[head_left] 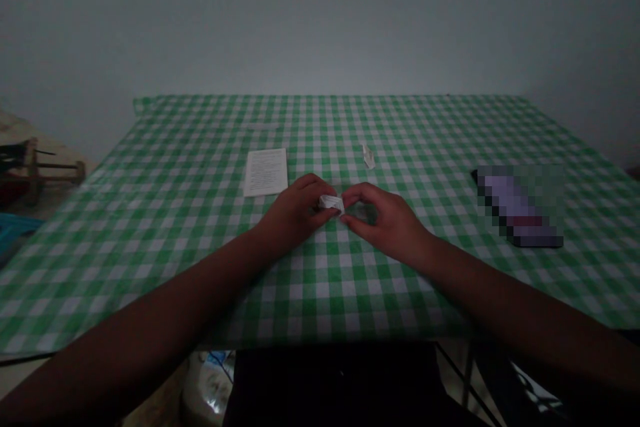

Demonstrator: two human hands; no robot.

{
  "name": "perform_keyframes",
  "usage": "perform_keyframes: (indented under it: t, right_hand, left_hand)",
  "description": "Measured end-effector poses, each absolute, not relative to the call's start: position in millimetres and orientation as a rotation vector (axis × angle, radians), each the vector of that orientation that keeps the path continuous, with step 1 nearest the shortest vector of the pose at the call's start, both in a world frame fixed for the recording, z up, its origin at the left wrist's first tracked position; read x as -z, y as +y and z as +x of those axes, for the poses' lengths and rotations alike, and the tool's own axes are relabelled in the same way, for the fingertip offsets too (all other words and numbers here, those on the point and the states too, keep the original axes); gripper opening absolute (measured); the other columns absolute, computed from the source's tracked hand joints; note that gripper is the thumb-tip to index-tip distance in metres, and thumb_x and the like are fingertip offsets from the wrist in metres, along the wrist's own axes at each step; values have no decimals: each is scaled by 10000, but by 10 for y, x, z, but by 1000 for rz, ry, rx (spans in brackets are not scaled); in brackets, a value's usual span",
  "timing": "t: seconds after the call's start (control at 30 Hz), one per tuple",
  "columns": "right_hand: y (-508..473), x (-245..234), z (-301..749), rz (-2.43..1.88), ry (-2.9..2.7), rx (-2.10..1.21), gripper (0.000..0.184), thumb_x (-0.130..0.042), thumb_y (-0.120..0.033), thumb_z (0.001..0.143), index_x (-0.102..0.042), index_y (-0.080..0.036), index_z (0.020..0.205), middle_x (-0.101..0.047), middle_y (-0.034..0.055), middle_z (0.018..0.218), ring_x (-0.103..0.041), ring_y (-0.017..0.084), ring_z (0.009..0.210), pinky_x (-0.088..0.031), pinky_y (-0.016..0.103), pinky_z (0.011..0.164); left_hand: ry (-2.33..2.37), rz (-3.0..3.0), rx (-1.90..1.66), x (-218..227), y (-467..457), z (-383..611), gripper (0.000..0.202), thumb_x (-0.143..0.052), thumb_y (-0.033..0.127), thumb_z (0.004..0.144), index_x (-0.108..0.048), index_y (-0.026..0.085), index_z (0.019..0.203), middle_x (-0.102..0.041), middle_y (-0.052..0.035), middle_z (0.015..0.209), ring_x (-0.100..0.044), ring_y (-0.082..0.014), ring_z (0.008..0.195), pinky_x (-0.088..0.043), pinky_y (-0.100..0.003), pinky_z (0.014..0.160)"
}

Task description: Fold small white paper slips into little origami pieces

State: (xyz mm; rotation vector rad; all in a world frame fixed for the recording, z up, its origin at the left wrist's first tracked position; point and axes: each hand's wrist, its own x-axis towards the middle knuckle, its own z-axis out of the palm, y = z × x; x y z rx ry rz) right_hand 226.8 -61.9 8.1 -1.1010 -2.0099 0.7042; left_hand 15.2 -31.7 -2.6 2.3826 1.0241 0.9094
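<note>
Between my two hands, above the middle of the table, is a small folded piece of white paper (331, 203) with faint lines on it. My left hand (300, 205) pinches it from the left, thumb below and fingers above. On the other side, the fingertips and thumb of my right hand (385, 213) close on the paper's right end. Beyond my left hand lies a white pad or stack of printed sheets (267, 172). Farther off, past my right hand, rests a small folded paper piece (369, 156).
A green and white checked tablecloth (320, 280) covers the table. To the right lies a phone-like dark-edged object (520, 210), blurred by pixels. A pale strip (263, 126) lies toward the back. Behind stands a plain wall (320, 20). A wooden item (37, 170) is at far left.
</note>
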Motion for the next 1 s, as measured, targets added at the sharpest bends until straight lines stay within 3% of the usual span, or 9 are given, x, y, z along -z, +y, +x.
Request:
perform_keyframes:
  t: [0.17, 0.27, 0.53, 0.63, 0.77, 0.87, 1.0]
  right_hand:
    - [-609, -28, 2262, -1096, -2010, -538, 225, -697, -252, 857, -624, -213, 1066, -708, 60, 1024, -681, 208, 952, -552, 385, 875]
    - [-596, -6, 2273, -1077, -2048, -541, 176, -690, -252, 876, -647, -206, 1040, -722, 58, 998, -689, 200, 929, -553, 376, 861]
    - [-612, -40, 2279, -823, -2043, -732, 132, -680, -340, 915, -718, -245, 998, -748, 32, 986, -705, 184, 940, -562, 371, 869]
    - [-621, -69, 2276, -779, -2050, -725, 141, -605, -319, 962, -719, -238, 942, -738, 29, 916, -691, 170, 880, -561, 349, 816]
    - [-620, -100, 2317, -794, -2247, -312, 182, -544, -251, 979, -709, -222, 909, -733, 43, 947, -639, 199, 926, -511, 394, 875]
    - [-613, -100, 2351, -849, -2431, -69, 197, -522, -244, 989, -713, -208, 952, -732, 54, 1015, -590, 237, 989, -461, 429, 895]
    - [-590, -63, 2353, -847, -2652, -83, 237, -479, -247, 1013, -705, -193, 966, -717, 59, 1004, -573, 225, 970, -444, 408, 888]
  left_hand:
    - [1109, 2450, -942, 16, -303, 134, 218, -765, 270, 843, -566, 180, 830, -549, 24, 795, -526, -123, 718, -438, -254, 642]
    - [1043, 2391, -932, 34, -279, 110, 259, -726, 323, 881, -545, 178, 764, -543, 29, 756, -505, -111, 673, -405, -248, 615]
    - [619, 2193, -921, 6, -208, 41, 362, -730, 453, 874, -539, 180, 732, -646, -30, 862, -634, -143, 806, -533, -294, 727]
    - [565, 2288, -917, -47, -207, 19, 296, -787, 401, 831, -607, 179, 755, -640, -26, 880, -639, -140, 816, -544, -294, 755]
    - [597, 2450, -888, -73, -211, -26, 82, -726, 223, 876, -700, 190, 946, -618, -38, 960, -633, -143, 872, -536, -283, 779]
    - [633, 2616, -732, -55, -208, -47, 209, -605, 100, 883, -696, 191, 1047, -628, -55, 1011, -630, -163, 925, -538, -304, 816]
    - [640, 2726, -360, -81, -243, -43, 289, -548, 50, 843, -676, 193, 1059, -661, -70, 1103, -635, -194, 1019, -540, -350, 927]
